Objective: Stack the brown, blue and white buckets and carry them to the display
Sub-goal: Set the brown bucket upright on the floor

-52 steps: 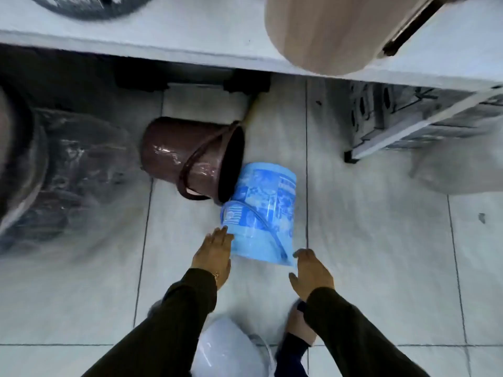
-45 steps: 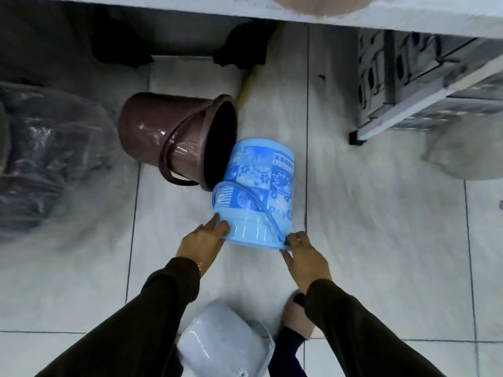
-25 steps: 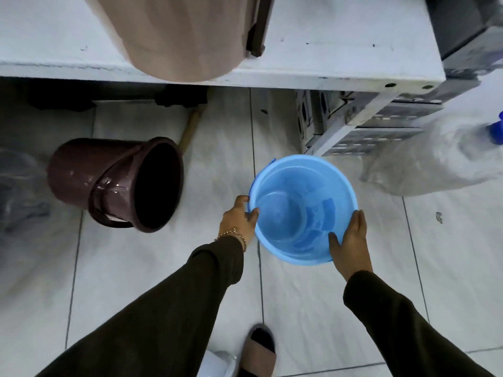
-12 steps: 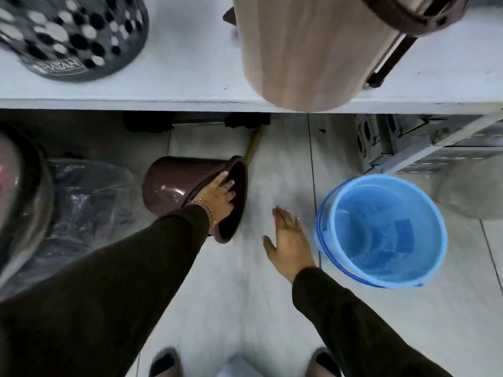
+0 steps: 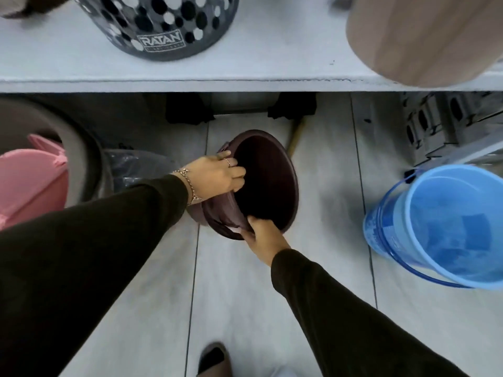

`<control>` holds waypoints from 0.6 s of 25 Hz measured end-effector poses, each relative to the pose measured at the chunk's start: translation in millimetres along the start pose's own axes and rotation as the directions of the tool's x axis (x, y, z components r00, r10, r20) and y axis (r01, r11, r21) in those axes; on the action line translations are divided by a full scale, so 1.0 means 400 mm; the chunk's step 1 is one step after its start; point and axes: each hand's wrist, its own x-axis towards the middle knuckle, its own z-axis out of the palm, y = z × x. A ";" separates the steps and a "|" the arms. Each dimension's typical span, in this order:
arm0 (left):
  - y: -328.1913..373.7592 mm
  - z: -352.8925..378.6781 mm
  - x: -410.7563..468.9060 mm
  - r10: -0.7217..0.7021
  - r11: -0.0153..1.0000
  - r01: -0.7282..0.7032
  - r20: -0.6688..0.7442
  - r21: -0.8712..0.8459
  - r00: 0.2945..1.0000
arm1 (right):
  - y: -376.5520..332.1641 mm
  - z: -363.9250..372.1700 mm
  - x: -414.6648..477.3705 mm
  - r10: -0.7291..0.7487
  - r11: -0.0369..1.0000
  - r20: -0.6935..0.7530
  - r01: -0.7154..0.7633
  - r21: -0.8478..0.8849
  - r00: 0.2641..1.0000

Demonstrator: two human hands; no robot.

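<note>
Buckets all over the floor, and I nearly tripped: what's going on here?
A person is gripping the brown bucket by its rim with both hands, the left hand at the far edge and the right hand at the near edge. The blue bucket stands upright, apart, to the right. Nothing is stacked yet.

Both arms reach forward and down in dark long sleeves. The left hand [image 5: 220,174] has its fingers curled over the far left part of the brown bucket [image 5: 268,183] rim; a bracelet sits on the wrist and a ring on one finger. The right hand [image 5: 265,238] grips the near rim from below.
</note>
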 end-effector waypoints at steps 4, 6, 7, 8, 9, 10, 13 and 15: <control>0.066 -0.003 -0.141 -0.178 0.970 0.191 0.098 -0.149 0.979 | -0.024 -0.048 -0.025 -0.178 0.839 0.078 0.193 -0.509 0.981; 0.146 0.034 -0.165 -0.223 0.923 0.300 0.302 -0.240 0.927 | -0.020 -0.048 -0.033 -0.181 0.708 0.223 0.284 -0.646 0.958; 0.185 0.047 -0.171 -0.240 0.899 0.348 0.366 -0.265 0.899 | -0.018 -0.035 -0.040 -0.160 0.654 0.272 0.309 -0.690 0.949; 0.222 0.063 -0.174 -0.258 0.879 0.386 0.401 -0.280 0.879 | -0.011 -0.016 -0.049 -0.137 0.610 0.305 0.323 -0.724 0.942; 0.254 0.077 -0.170 -0.277 0.865 0.415 0.420 -0.282 0.864 | 0.001 -0.001 -0.054 -0.113 0.580 0.317 0.321 -0.748 0.942; 0.283 0.092 -0.167 -0.294 0.862 0.431 0.431 -0.267 0.853 | 0.016 0.016 -0.058 -0.092 0.559 0.309 0.306 -0.770 0.947; 0.346 0.124 -0.168 -0.357 0.850 0.485 0.456 -0.203 0.815 | 0.057 0.056 -0.079 -0.080 0.574 0.227 0.231 -0.786 0.971; 0.366 0.124 -0.179 -0.371 0.830 0.519 0.494 -0.204 0.786 | 0.081 0.046 -0.107 -0.097 0.597 0.180 0.202 -0.776 0.979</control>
